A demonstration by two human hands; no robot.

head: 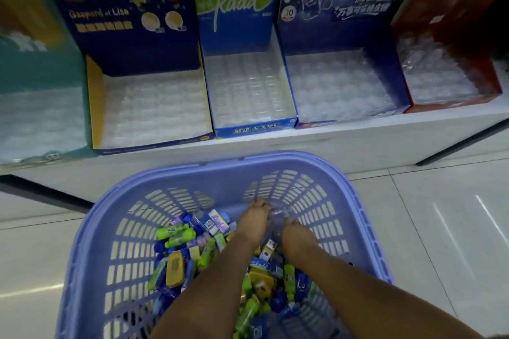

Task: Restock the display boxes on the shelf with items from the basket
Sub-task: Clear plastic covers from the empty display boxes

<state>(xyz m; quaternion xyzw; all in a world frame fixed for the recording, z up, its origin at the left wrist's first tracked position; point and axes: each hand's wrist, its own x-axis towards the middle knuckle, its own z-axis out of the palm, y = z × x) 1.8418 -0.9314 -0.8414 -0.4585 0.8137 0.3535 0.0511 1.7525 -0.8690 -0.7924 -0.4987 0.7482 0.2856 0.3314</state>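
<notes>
Head view: restock looks barely begun. On the shelf (pixel 358 133) the teal box (pixel 41 69), Gaspard et Lisa box (pixel 132 47), kada box (pixel 237 27), dark blue box (pixel 330 36) and red box (pixel 454 33) show only bare clear trays (pixel 154 110). The purple basket (pixel 275 158) on the floor holds a pile of small green, blue and yellow packets (pixel 176 270). Left hand (pixel 254 219) and right hand (pixel 293 228) are close together at the basket's far end, on something clear. The grip is too blurred to tell.

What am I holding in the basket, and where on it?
The left hand and right hand seem to grip a clear plastic piece by its opposite sides.
</notes>
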